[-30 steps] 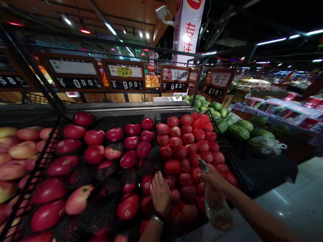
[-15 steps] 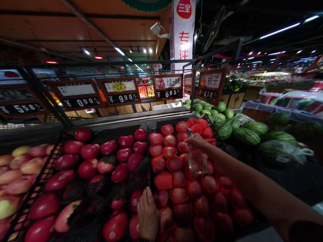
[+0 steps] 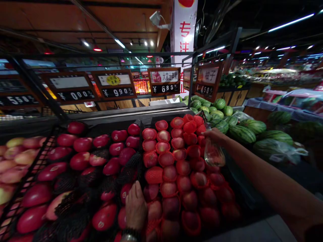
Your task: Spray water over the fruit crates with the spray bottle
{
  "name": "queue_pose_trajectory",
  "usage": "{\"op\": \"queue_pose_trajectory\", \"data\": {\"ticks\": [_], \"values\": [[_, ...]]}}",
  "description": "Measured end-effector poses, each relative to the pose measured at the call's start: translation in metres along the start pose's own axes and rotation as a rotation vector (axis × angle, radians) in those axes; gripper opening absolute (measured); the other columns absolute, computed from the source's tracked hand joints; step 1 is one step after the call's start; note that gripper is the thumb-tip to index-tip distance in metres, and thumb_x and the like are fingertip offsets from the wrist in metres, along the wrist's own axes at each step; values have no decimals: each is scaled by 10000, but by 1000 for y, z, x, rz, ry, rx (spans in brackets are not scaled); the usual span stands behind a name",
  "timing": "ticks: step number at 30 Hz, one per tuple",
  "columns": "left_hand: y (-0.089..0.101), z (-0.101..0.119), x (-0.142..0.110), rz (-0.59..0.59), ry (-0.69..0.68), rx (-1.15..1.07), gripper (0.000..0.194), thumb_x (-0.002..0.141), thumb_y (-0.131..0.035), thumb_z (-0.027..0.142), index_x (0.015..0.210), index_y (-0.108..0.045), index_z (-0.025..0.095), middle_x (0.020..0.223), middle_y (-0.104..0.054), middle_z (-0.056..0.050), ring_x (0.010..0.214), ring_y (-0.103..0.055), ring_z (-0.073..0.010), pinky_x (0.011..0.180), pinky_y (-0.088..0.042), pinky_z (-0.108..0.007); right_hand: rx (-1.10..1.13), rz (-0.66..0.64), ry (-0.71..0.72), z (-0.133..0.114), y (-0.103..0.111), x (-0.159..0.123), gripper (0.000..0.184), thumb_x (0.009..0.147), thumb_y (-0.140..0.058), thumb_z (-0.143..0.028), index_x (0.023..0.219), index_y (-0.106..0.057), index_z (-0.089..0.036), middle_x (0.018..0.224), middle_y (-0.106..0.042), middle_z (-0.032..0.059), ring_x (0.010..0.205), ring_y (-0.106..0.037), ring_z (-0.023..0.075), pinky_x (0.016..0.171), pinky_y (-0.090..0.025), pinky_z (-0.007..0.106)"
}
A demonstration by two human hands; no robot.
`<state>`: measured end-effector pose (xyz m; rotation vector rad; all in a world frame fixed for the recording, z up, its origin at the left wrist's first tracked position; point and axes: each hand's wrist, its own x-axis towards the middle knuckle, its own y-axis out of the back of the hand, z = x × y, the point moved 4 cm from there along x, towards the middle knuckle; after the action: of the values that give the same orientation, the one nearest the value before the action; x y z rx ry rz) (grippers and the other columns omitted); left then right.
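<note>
My right hand [image 3: 214, 136] is shut around a clear plastic spray bottle [image 3: 214, 153], held above the far right edge of a pile of apples in red foam nets [image 3: 171, 168]. My left hand [image 3: 135, 210] lies flat on the fruit at the near end of the display, beside the netted apples, with its fingers together and nothing held. Bare deep-red apples [image 3: 83, 144] fill the section to the left, some in black mesh sleeves [image 3: 128, 168]. Pale pink-yellow fruit [image 3: 15, 174], possibly peaches, sits at the far left.
Striped watermelons [image 3: 242, 134] are heaped to the right of the display, one in a plastic bag [image 3: 277, 151]. Price signs [image 3: 164, 80] stand on a metal rail [image 3: 113, 53] along the far side. A tiled floor [image 3: 252, 232] shows at lower right.
My right hand and the bottle have moved rightward over the netted apples. My left hand stays low on the fruit. The whole view has shifted slightly, with the display further left.
</note>
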<state>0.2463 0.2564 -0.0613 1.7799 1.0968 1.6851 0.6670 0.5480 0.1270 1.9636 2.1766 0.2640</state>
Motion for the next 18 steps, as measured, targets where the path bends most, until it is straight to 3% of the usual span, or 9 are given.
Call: {"op": "queue_pose_trajectory", "data": {"ticks": [4,9,15,18], "values": [[-1,0,2,-36,8,-30,627,1019,-491,49,1624,-326,27,1407,-683,-257,1267,-712,-377,1050,-600,-492,-14,-39,-44,33,19,-54,377,654,-848,-527,657,-674,-193,559,-567,-6,550,-464,148,548,-338,324],[-2,3,5,-80,22,-69,587,1039,-454,101,1607,-348,-5,1414,-656,-280,1274,-685,-392,1054,-586,-508,-49,-53,-115,84,33,-129,354,656,-862,-481,637,-661,-190,600,-597,3,585,-496,158,583,-367,327],[-4,6,8,-144,47,-84,576,1051,-439,133,1595,-399,-53,1429,-650,-295,1242,-669,-396,1069,-568,-529,14,-146,-318,145,32,-226,389,788,-847,-561,860,-750,-191,735,-679,26,661,-560,191,602,-415,323],[-4,8,9,-160,55,-78,583,1059,-422,148,1598,-398,-73,1437,-644,-306,1227,-657,-401,1072,-568,-542,-11,-172,-359,166,29,-264,403,747,-862,-584,788,-735,-203,699,-669,33,659,-569,206,609,-420,336]]}}
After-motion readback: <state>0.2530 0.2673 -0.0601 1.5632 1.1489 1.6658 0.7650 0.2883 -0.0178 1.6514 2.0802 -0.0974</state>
